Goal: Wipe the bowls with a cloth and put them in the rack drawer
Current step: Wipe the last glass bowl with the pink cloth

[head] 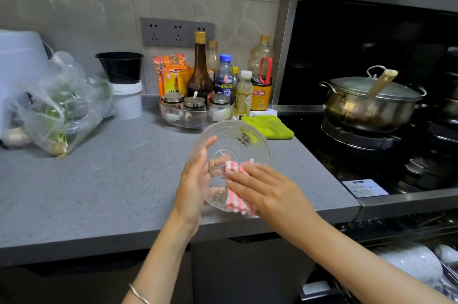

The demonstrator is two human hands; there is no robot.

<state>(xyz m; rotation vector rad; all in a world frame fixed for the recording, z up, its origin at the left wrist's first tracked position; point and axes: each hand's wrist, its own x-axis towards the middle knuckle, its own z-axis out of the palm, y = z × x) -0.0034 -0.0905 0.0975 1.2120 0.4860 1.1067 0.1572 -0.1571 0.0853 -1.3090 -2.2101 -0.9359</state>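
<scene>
The left hand (pixel 194 184) grips a clear glass bowl (pixel 238 140) at its left edge, fingers stretched along the outside and the thumb showing through the glass. The right hand (pixel 262 189) lies flat with straight fingers, pressing a pink-and-white striped cloth (pixel 234 169) against the bowl's lower right rim. The bowl is held tilted above the front of the grey counter (pixel 111 179), with the open rack drawer (pixel 448 276) of white dishes (pixel 409 260) down to the right.
</scene>
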